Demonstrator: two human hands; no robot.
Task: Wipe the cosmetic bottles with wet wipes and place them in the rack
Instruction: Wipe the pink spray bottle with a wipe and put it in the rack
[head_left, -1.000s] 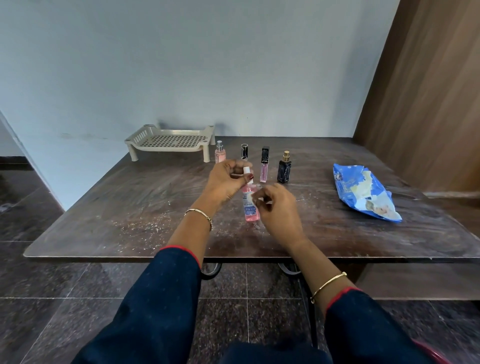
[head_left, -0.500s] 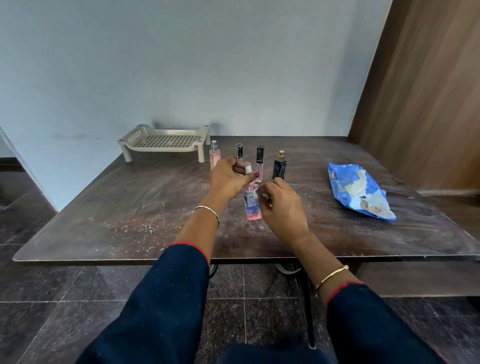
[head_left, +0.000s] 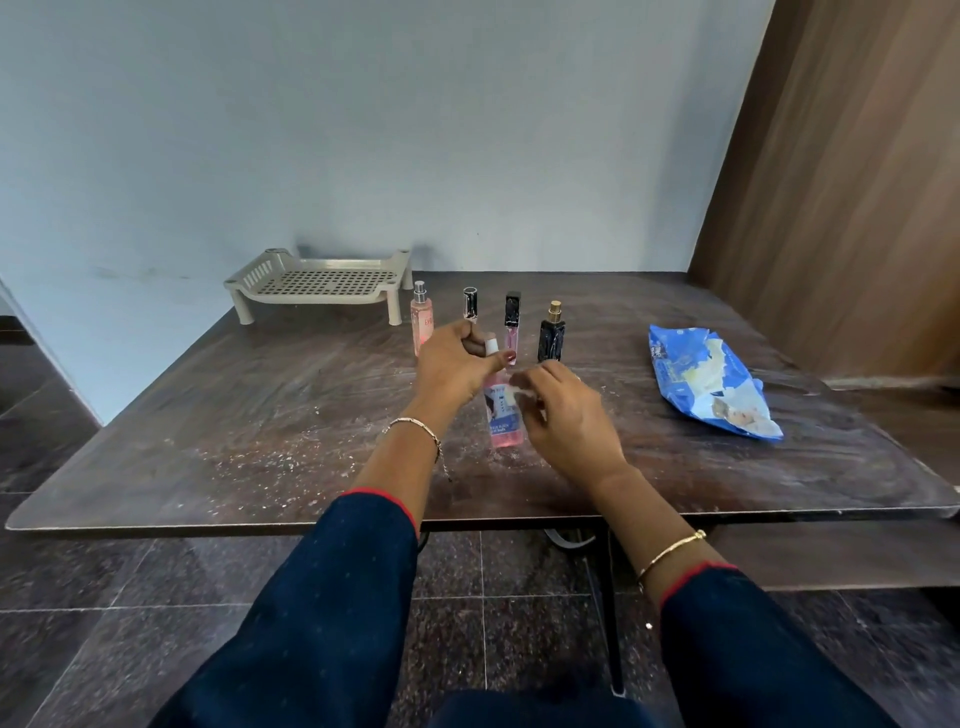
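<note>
L hand (head_left: 457, 366): fingers curled round neck of pink bottle (head_left: 503, 428), upright, mid-table (head_left: 260, 441). R hand (head_left: 569, 415): fingertips pinching wet wipe (head_left: 515, 388) against bottle's label. Rack (head_left: 322, 280) well apart, back-left.

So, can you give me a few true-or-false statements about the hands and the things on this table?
1. The left hand grips the pink bottle near its white cap. True.
2. The right hand holds nothing. False: it pinches a white wipe against that bottle.
3. The rack already holds two bottles. False: no bottle is on it.
4. The blue wipes packet lies on the table, right of the hands. True.
5. The black bottle lies on its side. False: it stands upright.
</note>
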